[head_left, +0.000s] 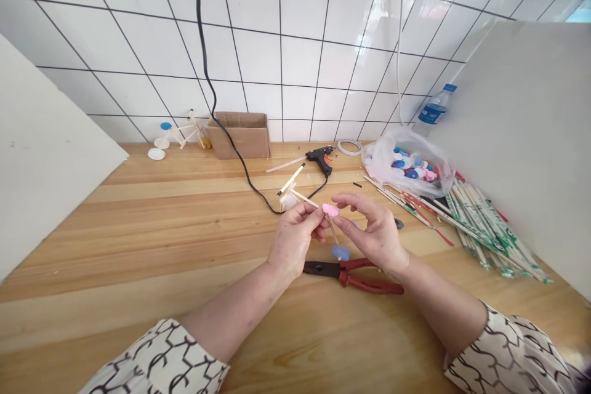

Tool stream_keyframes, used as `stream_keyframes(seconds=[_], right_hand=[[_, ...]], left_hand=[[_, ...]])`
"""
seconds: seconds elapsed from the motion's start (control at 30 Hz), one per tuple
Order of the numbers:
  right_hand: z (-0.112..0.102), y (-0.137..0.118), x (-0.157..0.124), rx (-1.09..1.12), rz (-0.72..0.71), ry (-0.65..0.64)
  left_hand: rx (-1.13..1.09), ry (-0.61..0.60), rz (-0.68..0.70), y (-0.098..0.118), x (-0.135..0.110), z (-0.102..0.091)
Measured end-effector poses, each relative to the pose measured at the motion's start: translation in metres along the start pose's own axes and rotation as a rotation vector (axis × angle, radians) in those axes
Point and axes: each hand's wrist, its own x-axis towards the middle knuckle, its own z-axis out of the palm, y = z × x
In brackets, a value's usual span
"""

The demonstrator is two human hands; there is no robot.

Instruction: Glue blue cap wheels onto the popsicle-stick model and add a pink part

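My left hand (294,241) and my right hand (373,228) meet above the wooden worktop (152,246). Between them is a small model of thin wooden sticks (307,204). My left fingers pinch its stick, and my right fingertips press on a small pink piece (330,210) at the stick's end. A blue disc (340,252) hangs below on a thin stick, close to red-handled pliers (351,274) lying under my hands. A second stick frame (289,191) stands just beyond my left hand.
Behind my hands lie a black hot glue gun (321,159) with its cord, and a tape roll (349,147). To the right are a plastic bag of bottle caps (406,163) and bundled wrapped chopsticks (489,234). A stick bicycle model (182,132) and cardboard box (240,135) stand against the tiled wall.
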Motion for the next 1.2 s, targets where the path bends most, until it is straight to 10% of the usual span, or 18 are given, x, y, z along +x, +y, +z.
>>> stream_keyframes(seconds=[0.27,0.67,1.2], right_hand=[[0.007,-0.002,0.0,0.057,-0.011,-0.04],[0.007,0.003,0.003,0.557,0.398,-0.002],[0.002,-0.013,-0.013,0.053,-0.012,0.04]], left_hand=[[0.037,-0.008,0.014,-0.003,0.006,-0.004],[0.13,0.004,0.035,-0.005,0.02,-0.011],[0.339,0.145,0.201,0.005,-0.012,-0.014]])
